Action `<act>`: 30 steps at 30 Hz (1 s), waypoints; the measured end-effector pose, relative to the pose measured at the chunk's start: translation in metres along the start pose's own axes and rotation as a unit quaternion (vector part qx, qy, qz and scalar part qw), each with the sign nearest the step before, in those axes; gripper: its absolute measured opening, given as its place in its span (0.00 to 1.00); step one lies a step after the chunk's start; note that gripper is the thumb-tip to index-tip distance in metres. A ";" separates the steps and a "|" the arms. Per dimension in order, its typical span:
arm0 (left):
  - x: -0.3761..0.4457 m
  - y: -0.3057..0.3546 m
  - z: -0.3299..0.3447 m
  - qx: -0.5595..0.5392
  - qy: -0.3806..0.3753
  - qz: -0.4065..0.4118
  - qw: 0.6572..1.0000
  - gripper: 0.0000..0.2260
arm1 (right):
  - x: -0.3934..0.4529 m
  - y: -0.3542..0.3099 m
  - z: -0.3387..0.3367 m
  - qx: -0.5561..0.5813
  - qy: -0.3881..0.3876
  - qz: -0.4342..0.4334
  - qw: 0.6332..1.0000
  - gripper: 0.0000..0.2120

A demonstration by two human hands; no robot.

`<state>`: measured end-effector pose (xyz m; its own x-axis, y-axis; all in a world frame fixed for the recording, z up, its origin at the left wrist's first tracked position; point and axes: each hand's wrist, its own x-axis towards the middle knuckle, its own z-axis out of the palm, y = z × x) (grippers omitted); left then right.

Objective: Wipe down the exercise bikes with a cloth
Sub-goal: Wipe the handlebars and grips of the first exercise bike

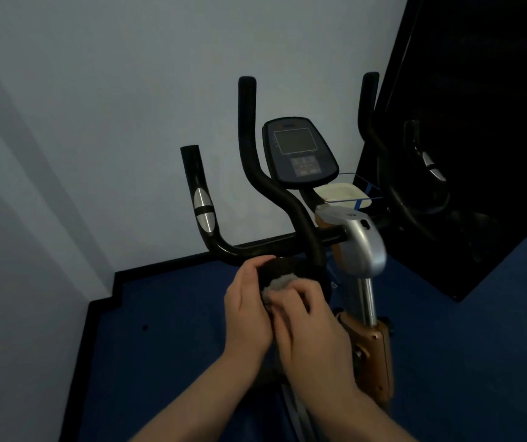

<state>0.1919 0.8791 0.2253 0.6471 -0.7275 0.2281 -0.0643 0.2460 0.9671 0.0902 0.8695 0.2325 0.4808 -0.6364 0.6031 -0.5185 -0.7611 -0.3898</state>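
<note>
An exercise bike with black handlebars, a dark console and a silver and copper stem stands in front of me. My left hand grips the near black padded end of the handlebar from the left, thumb on top. My right hand holds a small grey cloth bunched under its fingers and presses it against that padded end. Most of the cloth is hidden under my right hand.
A pale wall stands behind and to the left, with a black skirting along the blue floor. A white tray sits below the console. A dark panel and more black handlebar tubing fill the right side.
</note>
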 end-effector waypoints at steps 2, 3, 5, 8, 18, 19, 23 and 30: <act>0.000 -0.001 0.000 -0.003 -0.001 -0.001 1.000 0.17 | 0.018 0.002 0.002 -0.049 0.030 -0.024 0.998 0.10; 0.000 -0.001 0.001 -0.005 -0.002 -0.004 1.000 0.17 | 0.029 0.002 0.003 -0.073 0.050 -0.034 0.995 0.09; -0.001 0.000 0.001 -0.006 -0.006 -0.013 1.000 0.17 | 0.041 0.004 0.007 -0.099 0.082 -0.046 0.991 0.09; -0.001 0.000 -0.003 0.012 -0.027 -0.004 1.000 0.17 | 0.019 0.013 0.010 -0.092 0.090 -0.047 0.991 0.11; 0.003 0.007 -0.009 0.147 -0.043 -0.007 0.988 0.12 | 0.044 0.029 -0.011 0.088 0.166 0.069 0.980 0.09; 0.009 0.011 -0.013 0.186 -0.057 -0.018 0.981 0.11 | 0.045 0.029 -0.014 0.156 0.167 0.120 0.966 0.09; 0.031 0.026 -0.011 0.257 -0.106 -0.074 0.958 0.10 | 0.025 0.034 -0.016 0.298 0.113 0.235 0.918 0.10; 0.024 0.021 0.004 0.334 -0.074 0.010 0.940 0.11 | 0.047 0.062 -0.029 0.376 0.064 0.267 0.885 0.08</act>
<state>0.2027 0.8641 0.2520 0.5310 -0.8206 0.2113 -0.5695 -0.1609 0.8061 0.0600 0.7960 0.2572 0.1994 -0.9480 0.2482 -0.0069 -0.2546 -0.9670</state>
